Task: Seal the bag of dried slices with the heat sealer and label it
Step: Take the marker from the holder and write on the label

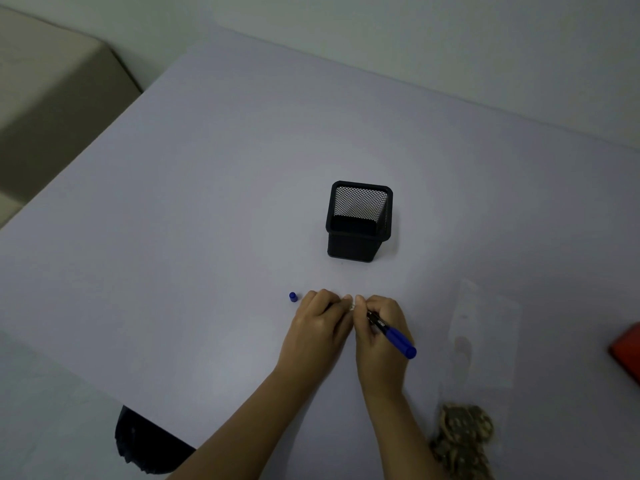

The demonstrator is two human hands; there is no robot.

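The counter (207, 202) is a flat pale lavender-grey with no pattern. On it the pen holder (358, 223) is black, its walls a fine diamond mesh with solid black rims. The cap (293, 297) is deep blue. The marker (394, 336) has a black barrel with small white lettering and a bright blue rear end. A small piece (351, 307) by the marker's front end looks whitish. The bag (485, 327) is clear and almost colourless, while the dried slices (462, 434) are mottled brown and tan. A block (628, 351) at the right edge is red. The wall (415, 36) is off-white, the cushioned shape (45, 91) at upper left beige.
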